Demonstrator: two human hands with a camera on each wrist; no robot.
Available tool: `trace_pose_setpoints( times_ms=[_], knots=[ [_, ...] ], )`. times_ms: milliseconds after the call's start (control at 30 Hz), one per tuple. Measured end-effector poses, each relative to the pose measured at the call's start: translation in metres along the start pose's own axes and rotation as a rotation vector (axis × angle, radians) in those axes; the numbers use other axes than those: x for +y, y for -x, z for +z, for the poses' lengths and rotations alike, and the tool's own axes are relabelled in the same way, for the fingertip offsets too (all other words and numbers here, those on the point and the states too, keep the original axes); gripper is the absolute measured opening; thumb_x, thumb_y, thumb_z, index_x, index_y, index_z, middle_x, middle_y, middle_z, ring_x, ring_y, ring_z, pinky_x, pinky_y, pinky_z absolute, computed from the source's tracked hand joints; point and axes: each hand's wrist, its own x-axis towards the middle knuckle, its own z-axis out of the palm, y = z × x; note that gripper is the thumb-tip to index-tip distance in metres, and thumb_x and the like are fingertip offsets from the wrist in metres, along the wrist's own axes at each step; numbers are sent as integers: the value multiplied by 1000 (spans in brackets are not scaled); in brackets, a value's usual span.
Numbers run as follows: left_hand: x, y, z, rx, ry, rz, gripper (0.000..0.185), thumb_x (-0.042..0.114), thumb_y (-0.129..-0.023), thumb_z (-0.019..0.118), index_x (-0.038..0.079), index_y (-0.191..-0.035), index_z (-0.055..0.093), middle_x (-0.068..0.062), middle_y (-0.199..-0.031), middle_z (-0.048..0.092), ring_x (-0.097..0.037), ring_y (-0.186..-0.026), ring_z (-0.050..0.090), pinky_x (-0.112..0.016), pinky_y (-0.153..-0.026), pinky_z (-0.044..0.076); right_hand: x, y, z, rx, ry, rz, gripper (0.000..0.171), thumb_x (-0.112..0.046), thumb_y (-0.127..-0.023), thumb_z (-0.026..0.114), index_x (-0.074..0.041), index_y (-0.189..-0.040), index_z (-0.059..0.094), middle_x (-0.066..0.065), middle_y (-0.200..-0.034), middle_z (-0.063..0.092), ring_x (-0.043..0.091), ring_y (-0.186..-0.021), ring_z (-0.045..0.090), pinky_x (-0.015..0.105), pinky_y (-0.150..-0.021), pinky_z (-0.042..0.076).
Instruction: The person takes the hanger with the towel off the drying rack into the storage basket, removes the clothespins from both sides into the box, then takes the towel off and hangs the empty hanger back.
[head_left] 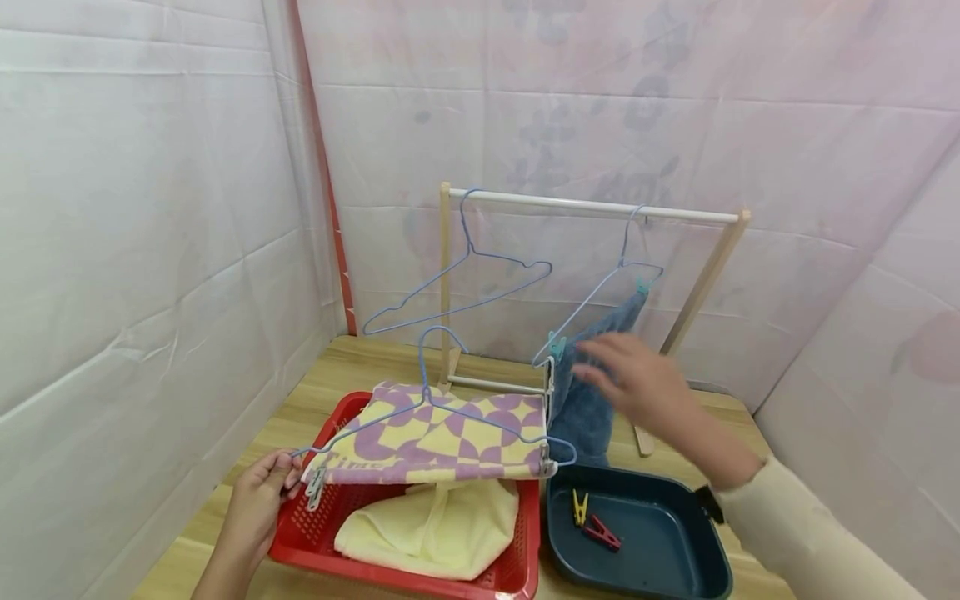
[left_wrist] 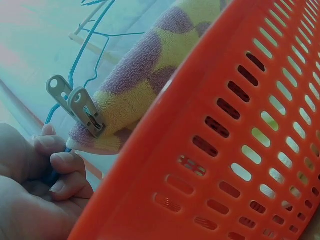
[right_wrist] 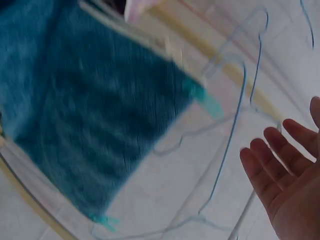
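My left hand point(head_left: 258, 496) pinches the left end of a blue wire hanger point(head_left: 423, 367), whose hook stands free of the rack's bar. Along that hanger lies a purple and yellow patterned towel point(head_left: 457, 425), above the red basket. A grey clothespin point(left_wrist: 82, 107) grips the towel's left corner, and another grey clothespin point(head_left: 545, 460) is at the right corner. My right hand point(head_left: 641, 379) is in the air in front of a blue towel point(right_wrist: 100, 115), fingers spread and holding nothing. Teal clothespins point(head_left: 557, 346) fasten the blue towel to a second hanger point(head_left: 588, 302) on the rack.
A rack with a white bar point(head_left: 592, 202) stands at the back, a bare blue hanger point(head_left: 457, 308) on its left. The red basket point(head_left: 528, 542) holds a pale yellow cloth point(head_left: 442, 533). A dark tub point(head_left: 660, 542) holds a yellow clothespin point(head_left: 580, 508) and a red clothespin point(head_left: 602, 533).
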Motion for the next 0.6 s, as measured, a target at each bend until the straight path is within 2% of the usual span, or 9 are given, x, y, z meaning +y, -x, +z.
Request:
trace_pose_setpoints(
  times_ms=[100,133,267,400,500,600],
  knots=[
    [1,-1,1,0,-5,8,36,28,-109,37,1,-96,57,0,-75,45,-10,-70,46,-21,-63,42,-16,16,16,6,-2,-124,40,-30,-90,76,-11,-124,69,8,-115,70,23,-100,69,37,-68,59],
    [1,-1,2,1,-3,12,36,28,-109,37,1,-95,57,0,-75,45,-10,-70,46,-21,-63,42,-21,21,21,2,-7,-148,40,-30,-89,77,-12,-123,70,6,-113,71,21,-98,70,37,-71,59],
    [2,-2,2,5,6,28,36,28,-109,38,-1,-95,57,0,-74,45,-10,-70,46,-21,-63,42,-35,37,37,-31,-32,-171,40,-33,-86,79,-15,-121,71,0,-109,71,11,-90,69,28,-66,58],
    [2,-2,2,6,-2,34,37,25,-109,38,-5,-97,56,0,-74,45,-10,-69,46,-21,-62,43,-44,50,50,-75,-45,-186,41,-35,-90,76,-15,-125,69,0,-111,70,12,-94,68,28,-70,58],
    [2,-1,1,4,-16,41,36,24,-109,37,-4,-96,56,0,-74,45,-10,-69,46,-21,-62,43,-48,57,57,-70,-27,-210,41,-35,-91,75,-14,-125,69,1,-113,69,13,-97,67,27,-69,58],
    [2,0,2,1,-8,41,36,24,-109,37,-4,-96,56,-1,-74,45,-10,-69,46,-21,-62,43,-51,60,61,-37,-11,-242,37,-34,-89,77,-13,-119,71,2,-111,68,13,-95,66,24,-64,56]
  ],
)
